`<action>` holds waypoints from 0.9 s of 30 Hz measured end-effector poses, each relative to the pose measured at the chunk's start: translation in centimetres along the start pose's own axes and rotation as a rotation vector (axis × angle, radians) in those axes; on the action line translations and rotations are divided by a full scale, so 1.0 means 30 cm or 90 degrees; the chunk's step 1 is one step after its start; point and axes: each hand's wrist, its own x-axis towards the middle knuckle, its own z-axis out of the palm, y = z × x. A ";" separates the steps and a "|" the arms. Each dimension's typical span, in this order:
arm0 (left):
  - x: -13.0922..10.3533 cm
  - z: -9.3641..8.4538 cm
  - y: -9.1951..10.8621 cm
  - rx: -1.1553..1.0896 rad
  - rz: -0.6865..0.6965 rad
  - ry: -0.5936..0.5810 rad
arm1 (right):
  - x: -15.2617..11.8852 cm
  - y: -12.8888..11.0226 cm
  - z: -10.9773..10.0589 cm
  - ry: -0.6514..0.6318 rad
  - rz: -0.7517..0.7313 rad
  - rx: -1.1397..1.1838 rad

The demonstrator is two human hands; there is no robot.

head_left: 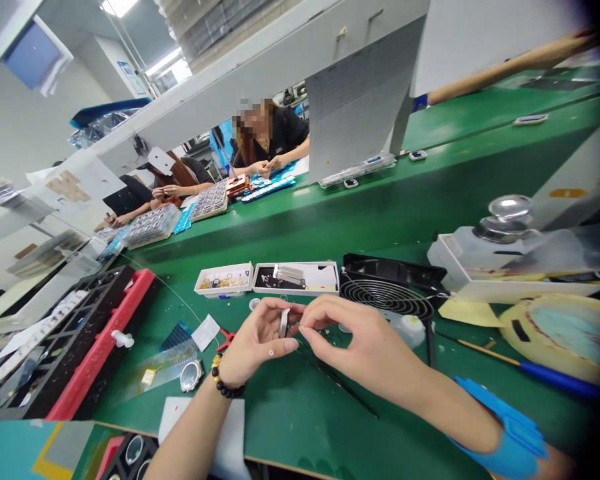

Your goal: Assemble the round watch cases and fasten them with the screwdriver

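My left hand point(257, 340), with a beaded bracelet at its wrist, is curled around a small silver part point(285, 323) that looks like a watch case seen edge-on. Close beside it, my right hand point(347, 330) has thumb and forefinger pinched together at the left fingertips. Whatever lies in that pinch is too small to make out. Under the right hand, thin dark tweezers point(350, 389) lie on the green table mat point(300, 427). A round silver watch case point(191, 376) rests left of my left wrist, near red-handled pliers point(225, 340).
Beyond my hands stand a white tray of small parts point(225, 279), another white tray point(323, 279) and a black fan with a wire guard point(385, 293). A blue-handled tool point(555, 380) lies right. A red-edged black rack point(100, 347) fills the left. Co-workers sit across the bench.
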 end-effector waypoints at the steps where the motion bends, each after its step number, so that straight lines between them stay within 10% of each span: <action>1: 0.000 0.000 0.000 -0.003 -0.001 0.000 | -0.001 0.001 0.002 -0.002 0.002 -0.004; 19: 0.009 -0.042 0.002 -0.122 -0.116 -0.102 | 0.008 -0.020 -0.026 -0.029 0.192 0.144; 27: 0.007 -0.108 0.047 -0.232 -0.043 0.131 | -0.017 0.043 0.034 -0.071 0.091 -0.111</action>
